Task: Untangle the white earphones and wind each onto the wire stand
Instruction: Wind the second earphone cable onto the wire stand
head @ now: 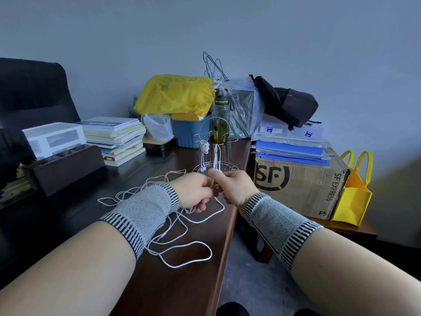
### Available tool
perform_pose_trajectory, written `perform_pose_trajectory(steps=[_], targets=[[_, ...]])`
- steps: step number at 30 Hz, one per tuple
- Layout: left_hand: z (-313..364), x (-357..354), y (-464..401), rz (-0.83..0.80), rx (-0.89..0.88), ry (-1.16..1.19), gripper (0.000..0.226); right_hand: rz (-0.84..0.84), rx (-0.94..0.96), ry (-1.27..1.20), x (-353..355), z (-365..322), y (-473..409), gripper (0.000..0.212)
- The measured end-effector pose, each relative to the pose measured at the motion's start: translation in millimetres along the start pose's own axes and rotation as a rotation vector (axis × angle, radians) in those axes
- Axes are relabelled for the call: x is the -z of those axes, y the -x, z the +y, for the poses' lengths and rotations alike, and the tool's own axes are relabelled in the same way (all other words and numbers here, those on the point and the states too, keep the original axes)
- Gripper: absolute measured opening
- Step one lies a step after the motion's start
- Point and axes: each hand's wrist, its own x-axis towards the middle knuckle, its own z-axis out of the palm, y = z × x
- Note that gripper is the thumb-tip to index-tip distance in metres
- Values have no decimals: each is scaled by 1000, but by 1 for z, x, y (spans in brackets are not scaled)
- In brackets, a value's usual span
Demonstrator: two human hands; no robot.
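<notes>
Pinching a white earphone cord (214,190) between curled fingers, the left hand (193,192) and right hand (234,188) meet just before the wire stand (214,147); loose cord loops (182,249) sprawl across the dark table (182,288) beneath both wrists.

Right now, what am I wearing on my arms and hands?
Both hands are bare, with no gloves or rings visible. The left hand and the right hand each have a knitted wrist sleeve behind them: a grey mesh-textured middle with black-and-white striped bands at both ends. The left wrist sleeve and right wrist sleeve match. The forearms beyond them are uncovered.
</notes>
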Motion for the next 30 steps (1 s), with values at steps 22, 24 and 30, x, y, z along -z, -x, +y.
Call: perform_pose_trajectory(steps=[22, 24, 30], targets=[[-1, 61, 28, 177, -72, -269, 20, 42, -136, 594, 29, 20, -1, 17], [3, 50, 24, 163, -104, -339, 22, 106, -25, 561, 25, 17, 2, 38], [14, 26, 10, 194, -151, -300, 23, 38, 340, 151, 8, -10, 20, 24]])
